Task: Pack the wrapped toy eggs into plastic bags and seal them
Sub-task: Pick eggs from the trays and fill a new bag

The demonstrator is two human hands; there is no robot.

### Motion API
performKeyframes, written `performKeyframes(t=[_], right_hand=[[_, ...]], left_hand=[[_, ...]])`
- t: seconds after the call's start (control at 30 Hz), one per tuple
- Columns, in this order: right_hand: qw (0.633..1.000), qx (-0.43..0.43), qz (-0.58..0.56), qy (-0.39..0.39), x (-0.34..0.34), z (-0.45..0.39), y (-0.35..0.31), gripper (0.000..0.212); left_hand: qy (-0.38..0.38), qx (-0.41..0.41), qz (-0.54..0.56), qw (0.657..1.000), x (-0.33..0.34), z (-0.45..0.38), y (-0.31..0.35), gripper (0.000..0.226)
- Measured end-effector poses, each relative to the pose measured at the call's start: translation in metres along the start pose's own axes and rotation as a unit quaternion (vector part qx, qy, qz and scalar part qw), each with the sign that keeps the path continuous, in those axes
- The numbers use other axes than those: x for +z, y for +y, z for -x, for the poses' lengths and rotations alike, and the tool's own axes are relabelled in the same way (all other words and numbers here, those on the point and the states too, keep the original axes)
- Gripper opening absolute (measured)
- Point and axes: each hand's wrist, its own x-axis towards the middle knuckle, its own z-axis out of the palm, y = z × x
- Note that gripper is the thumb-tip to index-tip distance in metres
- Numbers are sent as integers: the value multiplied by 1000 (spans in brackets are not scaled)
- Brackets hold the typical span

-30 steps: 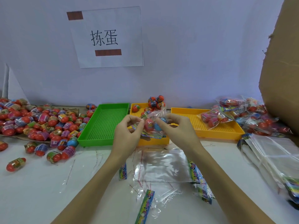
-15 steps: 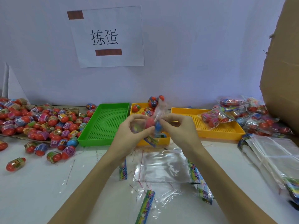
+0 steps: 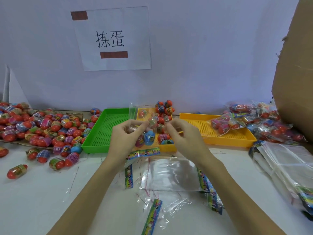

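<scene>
Clear plastic bag (image 3: 149,133) of toy eggs (image 3: 149,137) pinched aloft by left hand (image 3: 125,138) and right hand (image 3: 183,138) fingers, flap upward, presumably for sealing.

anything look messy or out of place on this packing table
Mostly clutter. Thin peeled strips and scraps of clear film litter the table near the person's arms, and a few wrapped eggs lie apart from the big pile at left. Nothing looks damaged. Both hands, left and right, pinch the filled bag.

Both forearms extended forward, left hand (image 3: 125,133) and right hand (image 3: 182,134) raised, fingers curled (pinching)
</scene>
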Motion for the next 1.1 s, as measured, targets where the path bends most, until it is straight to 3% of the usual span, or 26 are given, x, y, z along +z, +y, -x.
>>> performKeyframes(t=[0.1,0.3,0.53,0.67,0.8,0.9,1.1], right_hand=[[960,-28,258,-108,4,4,5,25],[929,-59,345,-119,6,6,7,28],[964,-22,254,-76,10,-1,14,18],[993,2,104,53,10,-3,12,27],[978,2,-87,192,-6,-4,0,30],[964,-78,-158,199,-10,1,-15,29],[952,-258,46,158,4,6,-25,24]], left_hand=[[7,11,-1,1000,-1,1,1,24],[-26,-16,-10,999,2,-1,1,28],[-42,-18,-8,999,3,-1,4,29],[-59,-11,-7,998,3,1,6,32],[-96,-10,-7,995,6,5,5,30],[-133,-1,-17,991,12,9,6,28],[-161,30,-24,986,17,12,3,36]])
